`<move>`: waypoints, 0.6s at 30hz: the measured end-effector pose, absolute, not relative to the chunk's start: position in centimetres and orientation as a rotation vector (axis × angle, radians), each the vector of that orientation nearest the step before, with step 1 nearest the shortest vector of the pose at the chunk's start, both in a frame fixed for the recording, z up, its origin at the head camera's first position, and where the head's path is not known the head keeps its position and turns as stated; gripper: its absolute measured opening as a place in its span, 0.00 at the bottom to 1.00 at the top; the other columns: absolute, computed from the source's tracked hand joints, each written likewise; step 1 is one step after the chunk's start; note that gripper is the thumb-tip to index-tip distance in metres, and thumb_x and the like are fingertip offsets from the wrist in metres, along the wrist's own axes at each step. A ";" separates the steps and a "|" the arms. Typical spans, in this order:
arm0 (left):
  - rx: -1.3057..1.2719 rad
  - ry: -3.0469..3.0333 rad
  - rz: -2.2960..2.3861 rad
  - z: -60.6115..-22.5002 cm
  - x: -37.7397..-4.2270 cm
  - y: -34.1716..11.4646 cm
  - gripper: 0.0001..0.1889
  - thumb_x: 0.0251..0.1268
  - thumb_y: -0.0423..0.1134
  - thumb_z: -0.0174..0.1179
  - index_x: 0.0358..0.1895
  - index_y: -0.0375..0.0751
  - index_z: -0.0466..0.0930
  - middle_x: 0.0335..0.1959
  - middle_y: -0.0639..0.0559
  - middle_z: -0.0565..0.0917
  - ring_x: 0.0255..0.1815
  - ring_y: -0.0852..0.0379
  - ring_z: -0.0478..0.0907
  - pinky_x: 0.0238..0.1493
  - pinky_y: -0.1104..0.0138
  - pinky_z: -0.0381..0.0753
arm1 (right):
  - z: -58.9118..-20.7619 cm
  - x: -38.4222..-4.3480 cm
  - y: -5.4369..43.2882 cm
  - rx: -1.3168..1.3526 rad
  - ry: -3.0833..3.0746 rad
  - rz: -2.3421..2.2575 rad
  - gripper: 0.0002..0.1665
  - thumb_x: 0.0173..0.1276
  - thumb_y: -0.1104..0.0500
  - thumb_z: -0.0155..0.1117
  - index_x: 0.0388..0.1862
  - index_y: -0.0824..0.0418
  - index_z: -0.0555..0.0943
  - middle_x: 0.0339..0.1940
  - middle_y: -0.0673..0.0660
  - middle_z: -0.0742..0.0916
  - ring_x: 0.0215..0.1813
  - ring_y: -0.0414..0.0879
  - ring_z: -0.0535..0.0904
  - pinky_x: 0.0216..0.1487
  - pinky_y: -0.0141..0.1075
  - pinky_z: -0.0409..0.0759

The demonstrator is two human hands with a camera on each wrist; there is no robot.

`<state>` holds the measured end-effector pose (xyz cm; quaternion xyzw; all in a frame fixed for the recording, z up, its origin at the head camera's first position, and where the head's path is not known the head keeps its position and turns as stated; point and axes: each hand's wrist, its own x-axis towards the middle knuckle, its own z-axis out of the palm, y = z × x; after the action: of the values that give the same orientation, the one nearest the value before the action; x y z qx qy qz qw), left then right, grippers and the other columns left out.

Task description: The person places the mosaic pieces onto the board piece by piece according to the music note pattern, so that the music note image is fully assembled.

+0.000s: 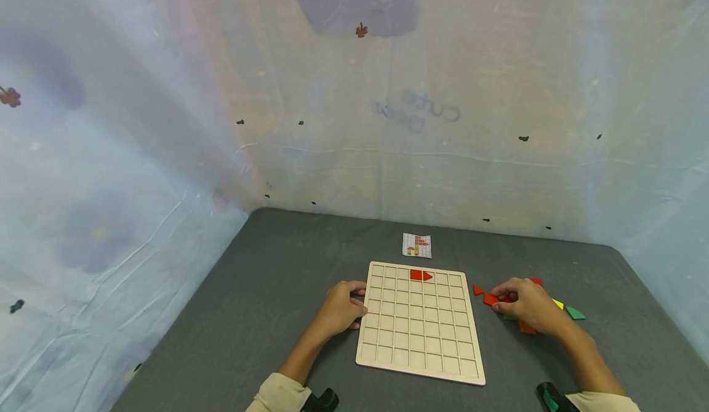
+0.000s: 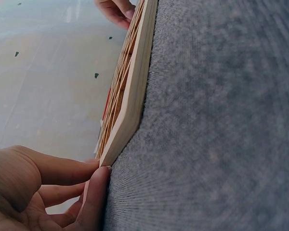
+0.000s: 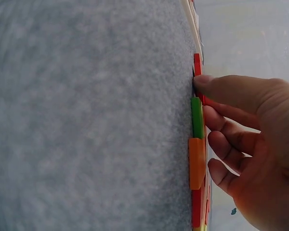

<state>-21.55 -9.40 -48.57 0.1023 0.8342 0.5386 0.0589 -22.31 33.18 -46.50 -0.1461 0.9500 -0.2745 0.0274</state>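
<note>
A pale wooden grid board [image 1: 421, 326] lies on the grey table. Its top row bears a red square tile [image 1: 416, 274] and, beside that, a red triangle tile [image 1: 427, 276]. My left hand [image 1: 338, 308] grips the board's left edge; in the left wrist view, thumb and fingers pinch the rim. To the right of the board, my right hand [image 1: 528, 304] reaches over the loose tiles, thumb and index finger pinching a red tile [image 1: 490, 299]. Below that hand in the right wrist view are a green tile [image 3: 197, 118] and an orange tile [image 3: 197, 163]. Its palm hides part of the pile.
Just behind the board lies a small pattern card [image 1: 416, 246]. Around the right hand are a loose red triangle [image 1: 478, 290], a yellow tile [image 1: 558, 303] and a green curved tile [image 1: 575, 313]. A printed cloth [image 1: 421, 178] hangs along the table's back and left sides.
</note>
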 end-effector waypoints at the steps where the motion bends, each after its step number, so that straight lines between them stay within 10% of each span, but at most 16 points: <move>1: 0.311 2.528 1.631 -48.6 -21.5 -9.4 0.27 0.60 0.22 0.67 0.66 0.26 0.79 0.56 0.39 0.82 0.40 0.54 0.84 0.24 0.63 0.88 | -46.5 -22.3 33.2 -0.456 2.934 -0.848 0.17 0.67 0.55 0.78 0.50 0.64 0.90 0.42 0.53 0.87 0.40 0.42 0.78 0.38 0.34 0.80; 18: 0.329 2.527 1.623 -48.5 -21.5 -9.5 0.28 0.61 0.23 0.66 0.68 0.27 0.78 0.57 0.37 0.81 0.40 0.55 0.83 0.24 0.63 0.88 | -45.9 -22.5 31.3 -0.486 2.970 -0.906 0.17 0.69 0.53 0.78 0.51 0.62 0.89 0.47 0.55 0.88 0.45 0.46 0.82 0.41 0.37 0.82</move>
<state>-21.50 -9.46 -48.48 0.1088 0.8349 0.5362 0.0598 -22.49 31.31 -45.88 -0.1546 0.9450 -0.2882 -0.0008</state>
